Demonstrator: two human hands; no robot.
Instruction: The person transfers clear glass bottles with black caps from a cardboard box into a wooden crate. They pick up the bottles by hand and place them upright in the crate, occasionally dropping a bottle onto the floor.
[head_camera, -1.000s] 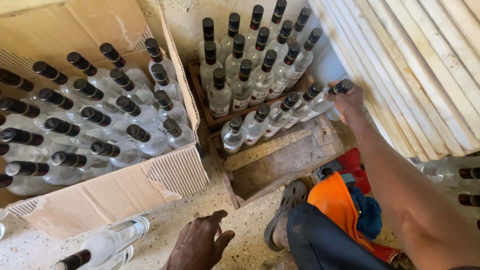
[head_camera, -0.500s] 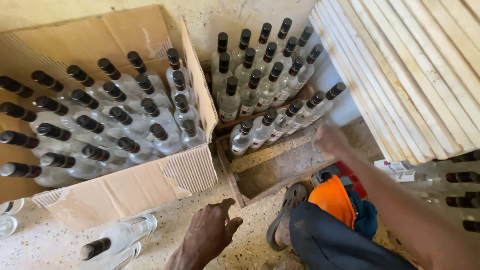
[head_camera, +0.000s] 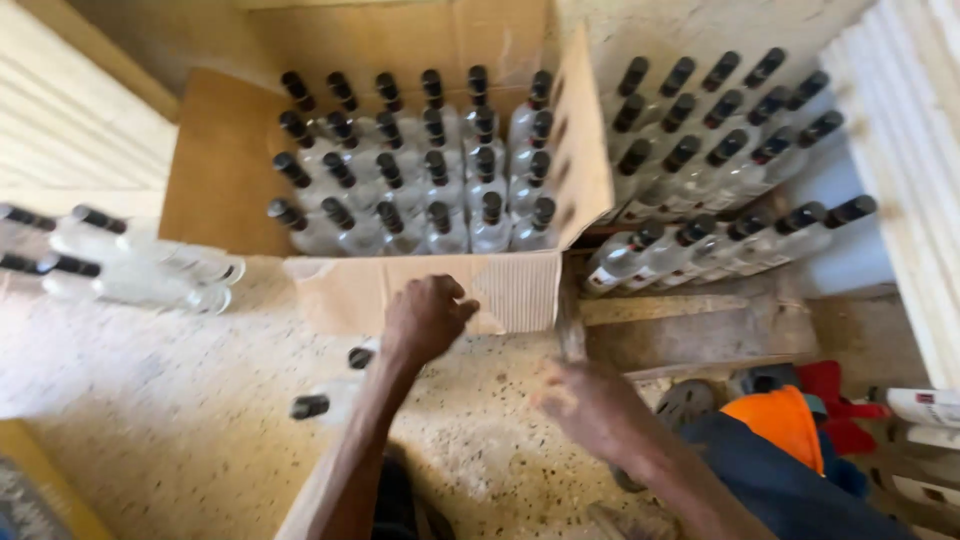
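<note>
Left hand: we see our left hand (head_camera: 425, 318) reaching forward from the bottom of the view, forearm stretched almost straight, knuckles up and fingers curled loosely downward; it grips nothing.
Left hand position: it hangs just in front of the near flap of the cardboard box (head_camera: 500, 290), and we cannot tell whether it touches the flap.
Right hand: our right hand (head_camera: 590, 405) is blurred, held lower and nearer to us, palm turned partly up and fingers loosely spread; we see nothing in it.
Right hand position: it is over the speckled floor (head_camera: 180, 400), just below the near end of the wooden crate (head_camera: 700, 335).
Loose bottles: two clear bottles with black caps (head_camera: 325, 400) lie on the floor just left of our left forearm, partly hidden by it.
Box: it stands open and is filled with rows of upright black-capped bottles (head_camera: 430, 165).
Crate: more bottles (head_camera: 720, 230) lean in rows in it, to the right of the box.
Left side: further bottles (head_camera: 130, 265) lie on their sides by the box's left corner.
</note>
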